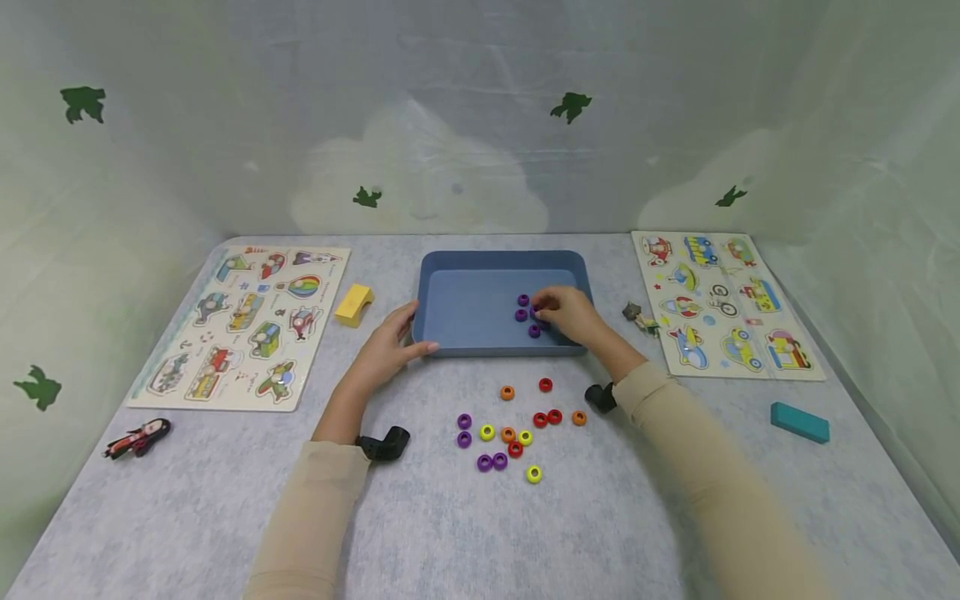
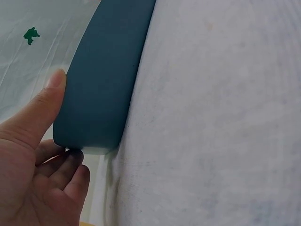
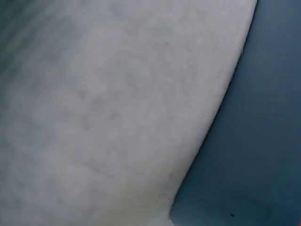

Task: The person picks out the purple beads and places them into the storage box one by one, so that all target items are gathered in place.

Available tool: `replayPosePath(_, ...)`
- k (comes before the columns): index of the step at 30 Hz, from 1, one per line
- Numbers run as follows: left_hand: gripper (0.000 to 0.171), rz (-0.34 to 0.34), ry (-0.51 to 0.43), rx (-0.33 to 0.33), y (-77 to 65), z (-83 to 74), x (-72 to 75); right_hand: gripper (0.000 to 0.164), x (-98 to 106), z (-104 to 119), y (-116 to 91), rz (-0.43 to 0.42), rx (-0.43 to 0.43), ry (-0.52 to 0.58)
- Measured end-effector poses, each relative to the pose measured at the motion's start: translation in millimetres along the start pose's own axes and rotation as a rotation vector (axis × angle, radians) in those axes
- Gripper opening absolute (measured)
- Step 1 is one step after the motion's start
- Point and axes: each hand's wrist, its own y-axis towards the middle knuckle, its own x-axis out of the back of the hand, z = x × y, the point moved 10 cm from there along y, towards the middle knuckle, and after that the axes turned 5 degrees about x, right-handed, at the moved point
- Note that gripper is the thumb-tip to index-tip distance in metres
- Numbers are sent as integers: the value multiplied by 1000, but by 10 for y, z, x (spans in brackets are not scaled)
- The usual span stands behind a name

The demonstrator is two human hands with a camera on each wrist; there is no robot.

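A blue tray [image 1: 480,304] lies at the back middle of the table, with several purple beads [image 1: 523,300] in its right half. My left hand [image 1: 386,348] grips the tray's near left corner. In the left wrist view, the thumb lies at the rim of the tray [image 2: 101,80] while the other fingers curl against its side. Over the right part of the tray, my right hand [image 1: 572,315] pinches a purple bead, partly hidden by the fingertips. The right wrist view shows the tray's outer wall [image 3: 249,141], but not the hand.
Purple, yellow, orange and red beads [image 1: 515,450] lie scattered before the tray. Picture puzzle boards stand left [image 1: 251,333] and right [image 1: 720,321]. Around them are a yellow block [image 1: 354,305], a teal block [image 1: 799,422], a doll figure [image 1: 138,438] and a small figurine [image 1: 641,318].
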Motion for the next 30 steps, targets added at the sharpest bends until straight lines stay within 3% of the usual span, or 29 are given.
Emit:
replayPosePath(6,87,2,-8,1,6,18,-4,20,-46,-8,8,37,-16,-9)
replayPosePath(10,86,7,-15,-5,12,28,-10,26,-16,128,-67,18,14,34)
replayPosePath(17,85,4,-19,-1,6,27,-1,32,-121,763,-382,33,293,165)
replayPosePath(23,86,1,-6,0,14,35,-6,34,-525,1125,-692,199,402,239)
replayPosePath(30,86,-9,1,-8,17,30,-2,30,-1060,1177,-870,416,426,227)
